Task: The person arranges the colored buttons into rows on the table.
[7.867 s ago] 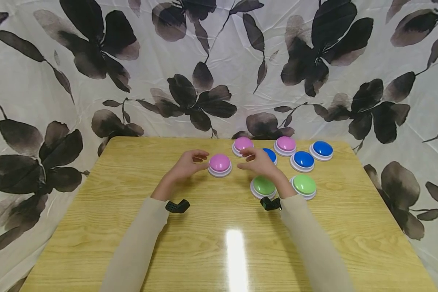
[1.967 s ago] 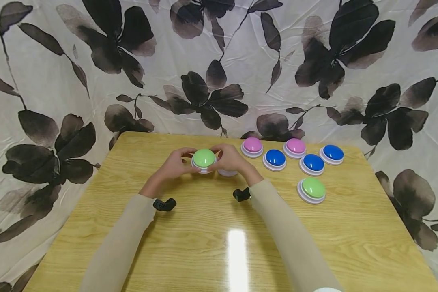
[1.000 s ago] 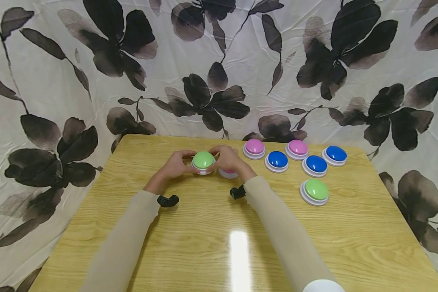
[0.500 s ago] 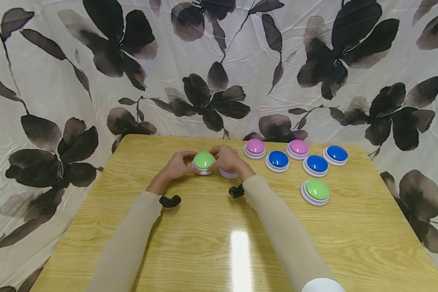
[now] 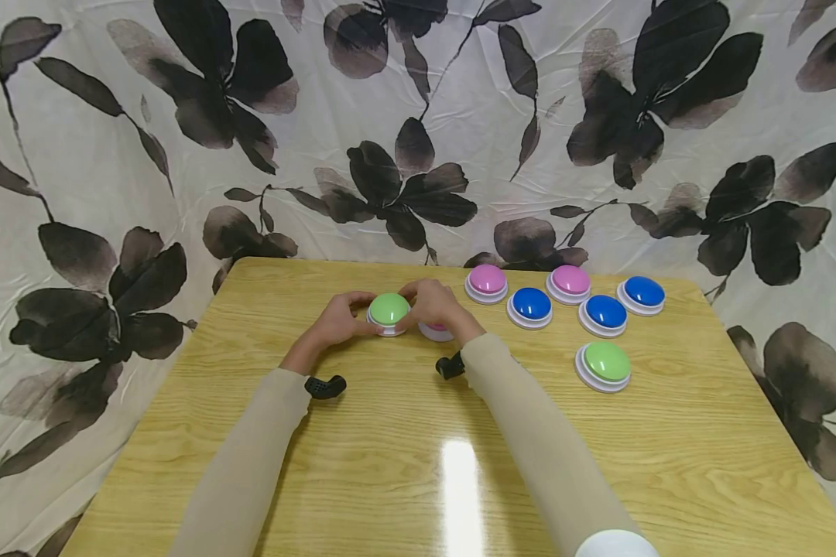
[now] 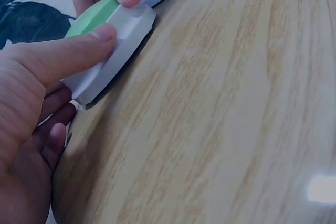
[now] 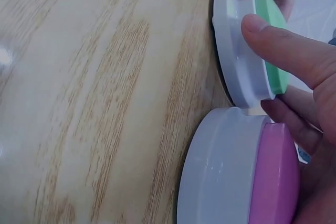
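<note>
Both hands hold a green dome push button (image 5: 388, 309) with a white base, near the back of the wooden table. My left hand (image 5: 337, 319) grips its left side, the thumb on the front of the base in the left wrist view. From the right, my right hand (image 5: 433, 302) pinches the same base, its thumb on the white rim in the right wrist view. The base sits on or very close to the tabletop. Right beside it stands a pink push button (image 7: 275, 177), partly hidden under my right hand in the head view.
Farther right stand two pink buttons (image 5: 487, 279) (image 5: 569, 281), several blue buttons (image 5: 531, 305) and another green button (image 5: 607, 363). A floral cloth (image 5: 404, 100) hangs behind the table's (image 5: 362, 464) back edge.
Since the oldest frame, the green button has come from the right of the pink one to its left, between both hands. Over the last second, hands and button have barely moved.
</note>
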Motion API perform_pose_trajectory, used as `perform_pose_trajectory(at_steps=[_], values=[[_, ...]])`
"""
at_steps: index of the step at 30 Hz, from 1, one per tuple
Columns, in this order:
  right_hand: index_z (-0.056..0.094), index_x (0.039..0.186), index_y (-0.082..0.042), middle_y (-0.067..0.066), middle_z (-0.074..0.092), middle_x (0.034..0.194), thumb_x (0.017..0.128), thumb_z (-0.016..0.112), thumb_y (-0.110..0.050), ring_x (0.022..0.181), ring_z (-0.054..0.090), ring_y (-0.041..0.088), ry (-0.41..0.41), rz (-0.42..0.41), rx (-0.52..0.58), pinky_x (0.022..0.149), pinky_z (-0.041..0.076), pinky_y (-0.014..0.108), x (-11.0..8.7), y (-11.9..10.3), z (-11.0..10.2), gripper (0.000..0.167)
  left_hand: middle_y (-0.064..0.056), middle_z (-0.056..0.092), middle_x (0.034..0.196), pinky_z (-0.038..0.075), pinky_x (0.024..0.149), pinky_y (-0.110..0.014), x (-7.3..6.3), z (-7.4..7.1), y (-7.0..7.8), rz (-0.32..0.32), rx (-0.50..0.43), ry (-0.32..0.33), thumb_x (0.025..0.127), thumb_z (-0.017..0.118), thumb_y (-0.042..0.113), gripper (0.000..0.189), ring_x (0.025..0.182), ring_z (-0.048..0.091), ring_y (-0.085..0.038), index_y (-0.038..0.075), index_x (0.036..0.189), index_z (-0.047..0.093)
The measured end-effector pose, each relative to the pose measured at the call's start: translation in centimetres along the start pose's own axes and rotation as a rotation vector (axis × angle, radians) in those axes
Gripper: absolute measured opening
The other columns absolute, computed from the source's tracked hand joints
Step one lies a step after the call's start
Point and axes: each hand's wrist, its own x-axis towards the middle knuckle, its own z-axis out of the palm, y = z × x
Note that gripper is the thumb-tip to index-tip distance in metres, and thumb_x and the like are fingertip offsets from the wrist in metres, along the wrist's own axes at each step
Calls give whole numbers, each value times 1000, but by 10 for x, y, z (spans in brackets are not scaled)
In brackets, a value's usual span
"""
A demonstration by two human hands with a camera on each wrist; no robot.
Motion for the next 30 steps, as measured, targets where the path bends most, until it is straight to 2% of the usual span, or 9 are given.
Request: perform_pose_trajectory(at_steps=[5,9,17,24,30], values=[[68,120,-17,-6,68,113,66,90,-37,107,57,15,-25,-6,28,101,35,40,0,3,-4,62,-14,55,133,37,106,-45,3,2,1,0,20,8,72,88,22,73,127,47,-27,1,133,55],[69,118,-14,-3,67,111,66,91,-32,101,58,14,-53,-39,69,92,44,31,2,5,-10,58,-13,56,133,38,104,-47,5,3,0,12,22,13,72,89,24,73,125,47,-27,2,133,56],[68,121,-11,-1,68,109,70,89,-24,99,61,15,-128,-101,136,88,48,27,12,14,-9,56,-12,56,132,38,102,-48,-1,1,-3,2,48,19,72,89,25,73,124,47,-27,3,133,56],[67,121,-12,-1,67,108,69,90,-27,98,61,13,-117,-87,121,86,48,27,13,15,-9,58,-14,56,133,37,102,-49,-1,0,-2,19,42,13,72,88,25,73,125,47,-28,2,133,56],[67,122,-11,0,67,108,69,90,-27,98,61,13,-113,-95,122,88,47,27,12,14,-7,60,-11,57,131,39,100,-46,-2,1,-5,11,50,36,72,89,23,70,123,48,-26,4,131,57]])
